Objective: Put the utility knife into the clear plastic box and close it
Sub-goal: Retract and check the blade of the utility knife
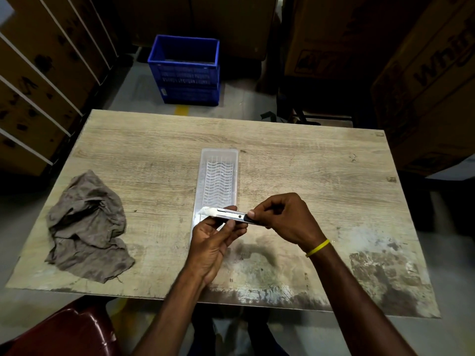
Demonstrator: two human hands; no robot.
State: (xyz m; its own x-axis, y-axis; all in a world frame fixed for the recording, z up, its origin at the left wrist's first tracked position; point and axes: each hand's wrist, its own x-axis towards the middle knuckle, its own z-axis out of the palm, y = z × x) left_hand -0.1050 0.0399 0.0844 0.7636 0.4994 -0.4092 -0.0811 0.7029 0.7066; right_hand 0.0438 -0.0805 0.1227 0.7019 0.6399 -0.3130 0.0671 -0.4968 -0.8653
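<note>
Knife-in-hand stage, insertion not yet done. Utility knife [227,215] held level above near end of clear plastic box [218,176], blade tip exposed, pointing left. Left hand [216,240] cradling metal body from below, fingers wrapped on it; right hand [280,217] pinching dark butt end, thumb near slider. Box lying open lengthwise on table [321,176], lid not clearly made out. Grey rag [87,224] well apart, left. Next, probably: retract blade, turn knife lengthwise, lower into box, then shut lid.
</note>
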